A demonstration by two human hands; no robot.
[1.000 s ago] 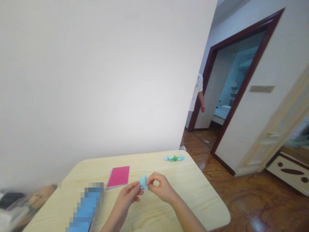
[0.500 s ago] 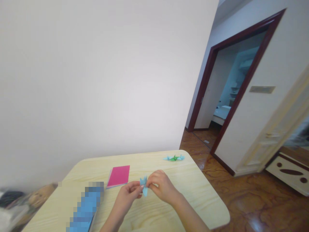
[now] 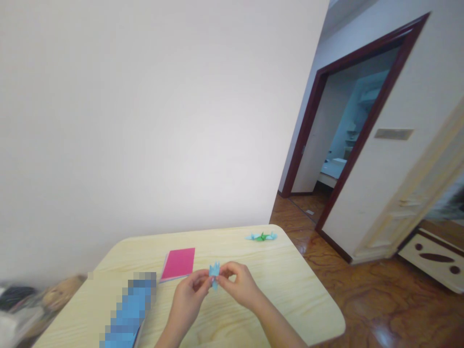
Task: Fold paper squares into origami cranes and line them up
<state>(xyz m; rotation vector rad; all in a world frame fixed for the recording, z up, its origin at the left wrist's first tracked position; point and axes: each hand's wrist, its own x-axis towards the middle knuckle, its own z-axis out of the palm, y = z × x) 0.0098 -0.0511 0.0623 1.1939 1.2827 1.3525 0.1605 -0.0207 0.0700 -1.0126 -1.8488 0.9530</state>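
Blue origami paper (image 3: 214,276), folded into a narrow upright form, is pinched between my two hands above the table (image 3: 290,304). My left hand (image 3: 187,295) closes on the left side of the fold. My right hand (image 3: 239,286) pinches from the opposite side, its fingers curled rather than spread. This opposed grip appears to keep the folds pressed while holding the paper clear of the surface. Exact fingertip contact is too small to tell. Just beyond my left hand, a pink paper stack (image 3: 177,264) lies flat on the table. A pixelated blue object (image 3: 130,304) lies near the table's left side. A small blue and green origami crane (image 3: 261,237) rests near the far edge. Past the table are a polished wood floor (image 3: 366,304) and a dark-framed doorway (image 3: 335,121).
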